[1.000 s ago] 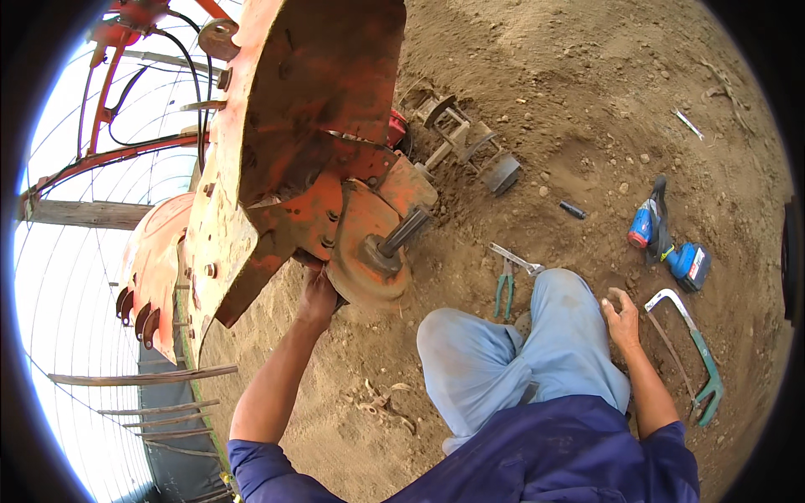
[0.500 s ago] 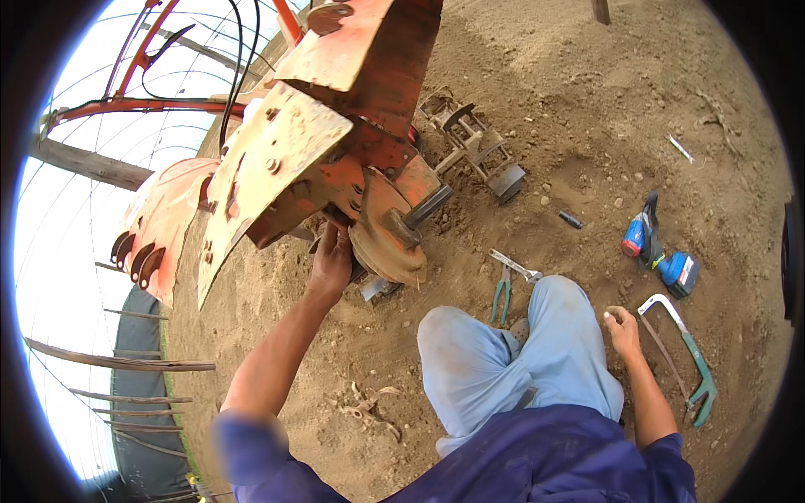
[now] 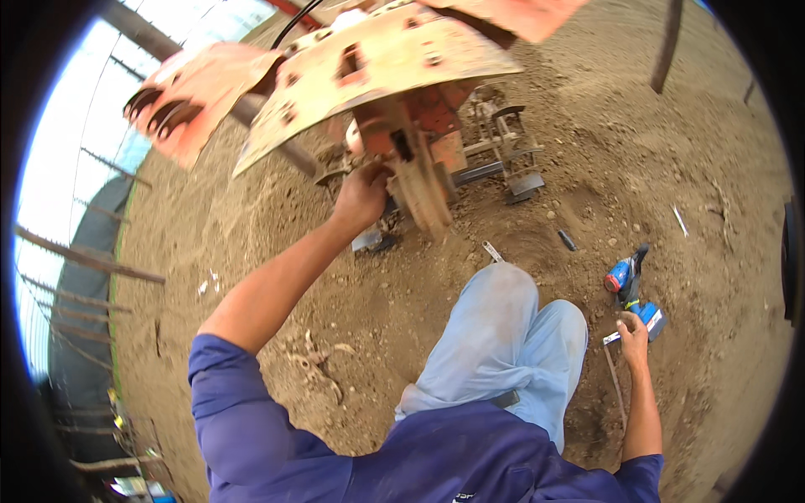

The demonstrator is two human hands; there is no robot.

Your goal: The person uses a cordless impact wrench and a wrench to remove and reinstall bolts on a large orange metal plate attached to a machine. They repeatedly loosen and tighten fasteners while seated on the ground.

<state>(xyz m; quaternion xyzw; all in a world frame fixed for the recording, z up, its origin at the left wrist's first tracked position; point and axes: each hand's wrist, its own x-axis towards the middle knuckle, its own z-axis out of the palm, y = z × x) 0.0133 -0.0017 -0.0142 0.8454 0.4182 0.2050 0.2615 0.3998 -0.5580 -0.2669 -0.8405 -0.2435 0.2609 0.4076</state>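
Note:
My left hand (image 3: 365, 194) is closed at the near side of an orange tiller (image 3: 443, 117), beside its brown rusty wheel (image 3: 422, 197). Its fingertips are partly hidden by the metal, so what they grip cannot be made out. Above the hand slants the tiller's worn orange guard plate (image 3: 381, 63). On the right, my right hand (image 3: 635, 337) has its fingers curled in a pinch; anything in them is too small to name. Just beyond it lies a blue cordless power tool (image 3: 633, 281) on the soil. A hacksaw (image 3: 616, 381) lies partly hidden under that hand and forearm.
A wrench (image 3: 493, 251) shows beyond my knees (image 3: 503, 293). A small black cylinder (image 3: 568, 241) and a thin white strip (image 3: 680, 221) lie on the soil (image 3: 721, 302). Bladed tines (image 3: 524, 172) stand beside the tiller. Dry roots (image 3: 317, 365) lie left of my legs.
The view has turned, and the tiller now shows its guard plate more from above. My left hand stays at the wheel. My knees have shifted left, hiding the pliers. My right hand now overlaps the hacksaw.

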